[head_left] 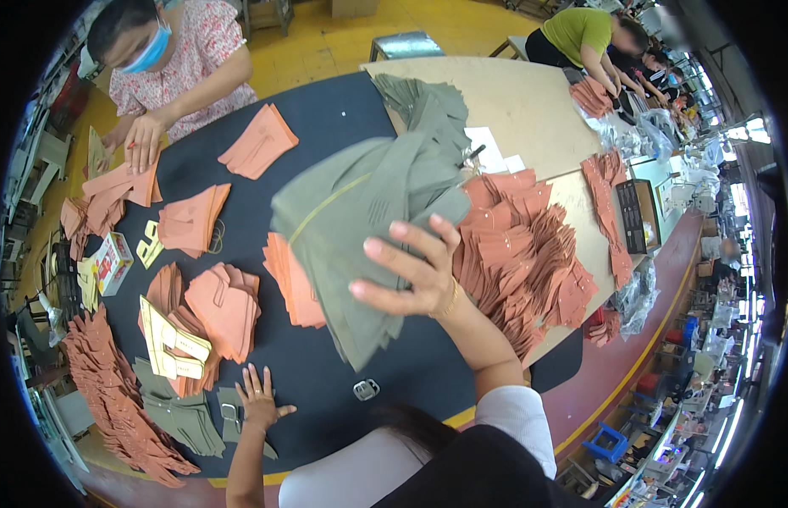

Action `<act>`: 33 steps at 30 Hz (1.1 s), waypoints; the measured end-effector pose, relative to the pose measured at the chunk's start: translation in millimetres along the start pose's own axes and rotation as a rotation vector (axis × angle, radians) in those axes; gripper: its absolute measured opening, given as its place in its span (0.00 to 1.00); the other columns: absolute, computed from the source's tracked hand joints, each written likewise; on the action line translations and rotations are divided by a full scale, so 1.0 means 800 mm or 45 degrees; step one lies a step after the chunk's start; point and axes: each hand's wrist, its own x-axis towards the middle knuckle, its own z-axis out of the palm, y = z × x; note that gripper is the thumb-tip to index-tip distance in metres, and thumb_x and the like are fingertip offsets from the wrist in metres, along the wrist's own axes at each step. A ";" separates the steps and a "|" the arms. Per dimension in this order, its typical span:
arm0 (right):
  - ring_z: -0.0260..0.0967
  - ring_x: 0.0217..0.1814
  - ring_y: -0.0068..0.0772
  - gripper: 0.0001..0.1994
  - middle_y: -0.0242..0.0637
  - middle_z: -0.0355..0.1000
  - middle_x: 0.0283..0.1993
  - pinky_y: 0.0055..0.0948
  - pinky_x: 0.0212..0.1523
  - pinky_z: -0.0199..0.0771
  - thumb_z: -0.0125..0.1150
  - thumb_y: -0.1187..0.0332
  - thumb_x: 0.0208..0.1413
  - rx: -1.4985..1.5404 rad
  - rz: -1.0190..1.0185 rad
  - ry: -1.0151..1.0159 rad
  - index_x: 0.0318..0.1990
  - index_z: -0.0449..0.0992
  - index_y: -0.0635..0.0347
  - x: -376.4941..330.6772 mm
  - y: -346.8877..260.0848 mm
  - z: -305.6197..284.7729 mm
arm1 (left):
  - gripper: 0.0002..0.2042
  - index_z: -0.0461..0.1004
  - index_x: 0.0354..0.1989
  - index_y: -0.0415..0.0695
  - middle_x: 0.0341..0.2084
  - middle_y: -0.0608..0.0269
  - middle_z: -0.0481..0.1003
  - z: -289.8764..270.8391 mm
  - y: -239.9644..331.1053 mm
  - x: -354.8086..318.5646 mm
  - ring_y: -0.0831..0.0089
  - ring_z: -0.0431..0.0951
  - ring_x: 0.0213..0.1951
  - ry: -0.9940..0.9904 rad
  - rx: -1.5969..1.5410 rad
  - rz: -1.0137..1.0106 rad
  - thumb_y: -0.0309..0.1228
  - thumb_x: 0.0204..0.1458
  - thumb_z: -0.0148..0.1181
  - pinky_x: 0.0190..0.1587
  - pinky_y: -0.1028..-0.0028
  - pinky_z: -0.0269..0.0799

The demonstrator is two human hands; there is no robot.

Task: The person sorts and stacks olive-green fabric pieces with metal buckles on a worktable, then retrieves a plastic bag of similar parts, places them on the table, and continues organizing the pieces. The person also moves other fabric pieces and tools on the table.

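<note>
My right hand [419, 269] is spread over a large stack of dark green cloth pieces [347, 229], fingers apart and nails showing. The stack's left edge is blurred, and it overlaps other orange pieces beneath. No fingers are seen wrapped round it. My left hand [260, 405] lies flat on the dark table [326, 427] with its fingers spread. Beside it are small green cut pieces [230, 415] with a pale outlined shape on them. A silver metal piece [366, 389] rests on the table between my arms.
Orange cut pieces [223, 309] lie in several piles, with a long heap [114, 406] at left and a big one [521, 262] at right. Yellow card templates [175, 347] rest among them. Across the table a masked person [186, 76] handles orange pieces. Others work at far right.
</note>
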 end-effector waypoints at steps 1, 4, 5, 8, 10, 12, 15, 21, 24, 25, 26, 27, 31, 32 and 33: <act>0.63 0.63 0.37 0.20 0.24 0.69 0.59 0.46 0.66 0.52 0.64 0.65 0.50 0.147 0.036 -0.093 0.49 0.73 0.25 0.008 -0.004 -0.011 | 0.56 0.43 0.72 0.43 0.70 0.36 0.40 -0.018 0.009 -0.010 0.44 0.39 0.72 0.007 -0.018 -0.027 0.61 0.40 0.66 0.68 0.46 0.43; 0.64 0.62 0.34 0.24 0.25 0.69 0.59 0.41 0.60 0.60 0.66 0.71 0.46 0.649 0.127 -0.366 0.52 0.74 0.31 0.026 -0.008 -0.040 | 0.39 0.62 0.64 0.40 0.58 0.39 0.67 -0.094 0.028 -0.041 0.51 0.67 0.61 -0.329 -1.132 -0.097 0.50 0.49 0.66 0.61 0.56 0.63; 0.64 0.62 0.34 0.26 0.26 0.69 0.59 0.41 0.58 0.61 0.66 0.73 0.44 0.839 0.150 -0.479 0.53 0.74 0.34 0.029 -0.008 -0.046 | 0.33 0.65 0.61 0.39 0.52 0.42 0.71 -0.121 0.040 -0.053 0.54 0.71 0.55 -0.140 -1.378 -0.011 0.48 0.51 0.65 0.58 0.59 0.66; 0.65 0.60 0.36 0.31 0.29 0.68 0.59 0.40 0.55 0.63 0.68 0.76 0.38 1.348 0.148 -0.765 0.55 0.74 0.40 0.028 -0.018 -0.040 | 0.19 0.72 0.51 0.36 0.40 0.53 0.77 -0.193 0.073 -0.077 0.68 0.77 0.44 0.504 -1.842 0.257 0.38 0.59 0.58 0.50 0.70 0.71; 0.64 0.59 0.38 0.34 0.32 0.67 0.59 0.40 0.56 0.63 0.68 0.78 0.34 1.708 0.191 -0.825 0.56 0.74 0.44 0.020 -0.040 -0.019 | 0.27 0.70 0.54 0.36 0.48 0.52 0.74 -0.227 0.082 -0.067 0.66 0.72 0.52 0.400 -1.866 0.486 0.49 0.60 0.52 0.57 0.67 0.65; 0.64 0.59 0.40 0.35 0.33 0.67 0.58 0.41 0.57 0.62 0.69 0.79 0.35 1.896 0.292 -0.868 0.57 0.72 0.45 0.008 -0.059 -0.002 | 0.32 0.67 0.58 0.36 0.51 0.51 0.72 -0.233 0.097 -0.060 0.63 0.69 0.56 0.088 -1.879 0.692 0.56 0.60 0.47 0.60 0.65 0.61; 0.61 0.63 0.44 0.34 0.40 0.62 0.61 0.41 0.63 0.60 0.70 0.70 0.43 1.952 0.533 -0.992 0.61 0.65 0.54 -0.010 -0.081 0.012 | 0.32 0.63 0.61 0.35 0.51 0.52 0.71 -0.207 0.114 -0.054 0.62 0.71 0.54 -0.385 -2.388 0.525 0.53 0.62 0.47 0.58 0.67 0.66; 0.55 0.68 0.49 0.44 0.50 0.55 0.64 0.41 0.66 0.57 0.68 0.52 0.46 1.736 1.061 -1.158 0.66 0.55 0.66 -0.040 -0.122 0.016 | 0.30 0.62 0.61 0.35 0.51 0.52 0.71 -0.144 0.122 -0.059 0.63 0.72 0.54 -0.575 -2.564 0.171 0.50 0.62 0.47 0.57 0.68 0.68; 0.54 0.68 0.53 0.45 0.55 0.54 0.63 0.42 0.66 0.56 0.66 0.47 0.49 1.668 1.120 -1.131 0.66 0.52 0.69 -0.053 -0.142 0.016 | 0.30 0.62 0.61 0.35 0.51 0.52 0.71 -0.133 0.121 -0.067 0.63 0.73 0.53 -0.558 -2.557 0.084 0.49 0.62 0.47 0.56 0.68 0.68; 0.54 0.68 0.53 0.46 0.57 0.54 0.62 0.42 0.66 0.56 0.66 0.46 0.49 1.635 1.113 -1.140 0.65 0.53 0.70 -0.057 -0.147 0.015 | 0.29 0.62 0.61 0.35 0.51 0.52 0.71 -0.132 0.119 -0.070 0.63 0.73 0.53 -0.556 -2.550 0.061 0.49 0.62 0.47 0.56 0.68 0.69; 0.55 0.66 0.54 0.45 0.57 0.55 0.61 0.42 0.65 0.57 0.66 0.45 0.49 1.654 1.147 -1.183 0.64 0.53 0.70 -0.061 -0.152 0.012 | 0.29 0.62 0.61 0.35 0.51 0.52 0.71 -0.131 0.117 -0.073 0.63 0.73 0.53 -0.555 -2.541 0.044 0.49 0.62 0.47 0.56 0.68 0.69; 0.56 0.65 0.54 0.45 0.57 0.55 0.59 0.42 0.65 0.58 0.66 0.44 0.49 1.650 1.168 -1.234 0.64 0.54 0.71 -0.065 -0.156 0.009 | 0.29 0.62 0.61 0.35 0.51 0.53 0.71 -0.130 0.115 -0.076 0.64 0.73 0.53 -0.547 -2.534 0.031 0.48 0.62 0.48 0.56 0.68 0.69; 0.59 0.59 0.53 0.43 0.54 0.57 0.53 0.40 0.61 0.61 0.64 0.43 0.50 1.673 1.212 -1.297 0.60 0.56 0.73 -0.072 -0.171 -0.003 | 0.28 0.62 0.61 0.35 0.51 0.53 0.71 -0.126 0.110 -0.085 0.64 0.73 0.52 -0.519 -2.503 0.010 0.47 0.62 0.48 0.55 0.69 0.70; 0.60 0.59 0.52 0.43 0.54 0.57 0.52 0.40 0.60 0.61 0.64 0.43 0.50 1.617 1.199 -1.243 0.60 0.57 0.73 -0.072 -0.173 -0.005 | 0.28 0.62 0.61 0.35 0.51 0.53 0.71 -0.125 0.109 -0.088 0.64 0.73 0.52 -0.513 -2.504 0.001 0.47 0.62 0.48 0.55 0.69 0.70; 0.60 0.58 0.52 0.43 0.54 0.57 0.51 0.40 0.60 0.62 0.64 0.43 0.51 1.580 1.187 -1.201 0.60 0.57 0.73 -0.072 -0.176 -0.008 | 0.28 0.62 0.61 0.35 0.51 0.53 0.71 -0.124 0.109 -0.090 0.64 0.74 0.52 -0.502 -2.502 -0.005 0.46 0.62 0.48 0.55 0.69 0.71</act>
